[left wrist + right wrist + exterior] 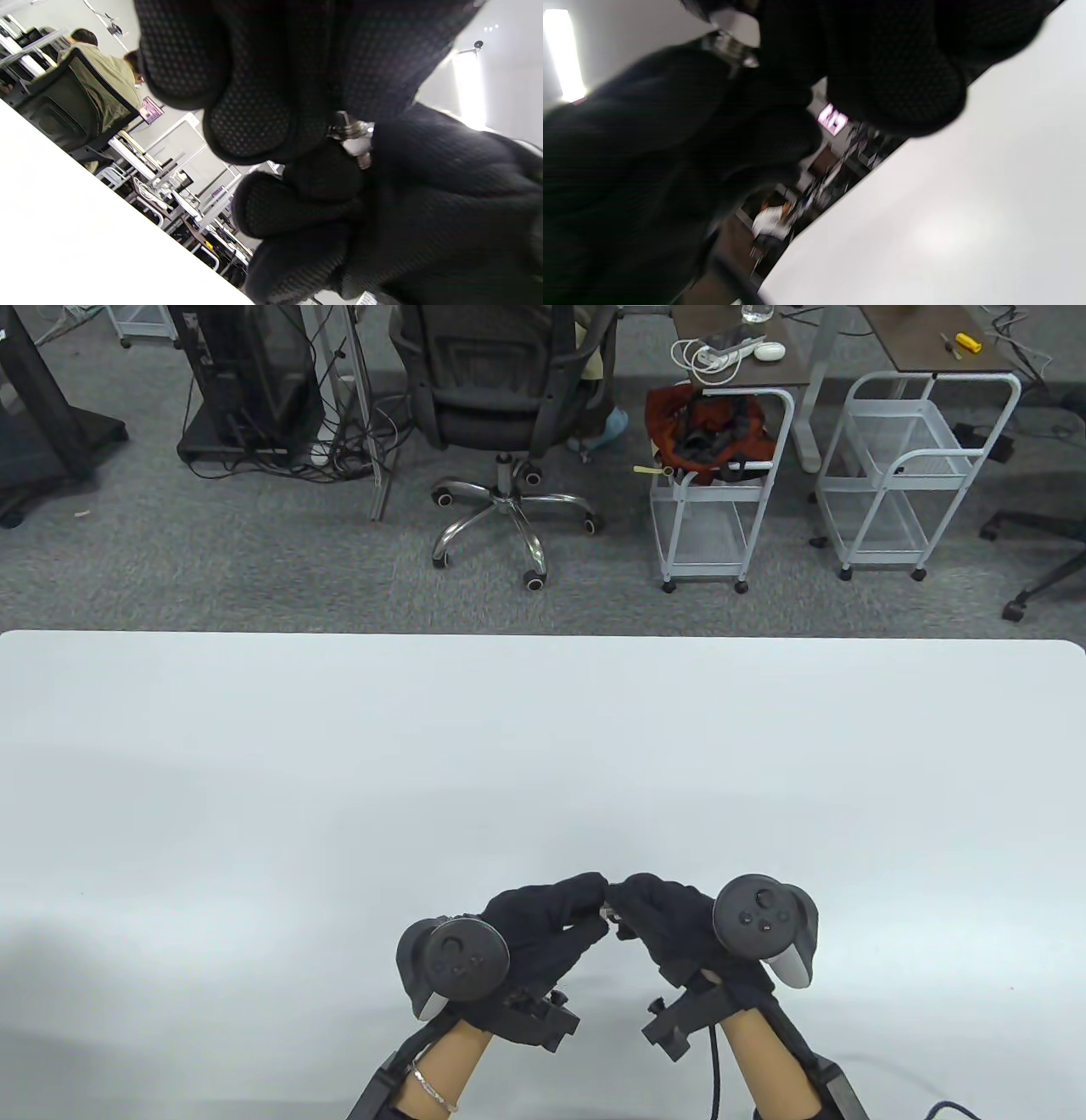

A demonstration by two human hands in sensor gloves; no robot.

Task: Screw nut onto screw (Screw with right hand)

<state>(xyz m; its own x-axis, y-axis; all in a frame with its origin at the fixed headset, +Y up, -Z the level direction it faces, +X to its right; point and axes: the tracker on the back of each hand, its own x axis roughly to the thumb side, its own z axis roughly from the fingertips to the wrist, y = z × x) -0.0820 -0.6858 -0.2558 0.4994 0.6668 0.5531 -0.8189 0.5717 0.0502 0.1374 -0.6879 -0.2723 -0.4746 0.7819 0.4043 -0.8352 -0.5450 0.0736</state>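
Over the white table [543,746], near its front edge, the left hand [543,920] pinches the screw [358,146] steady between its fingertips, so the threads face across. The right hand [670,916] meets it fingertip to fingertip, closed on what I take for the nut [343,127], ready to twist.

screw [358,144]: silvery, threaded; nut [344,127]: metal, on it; both between gloved fingers [250,123]
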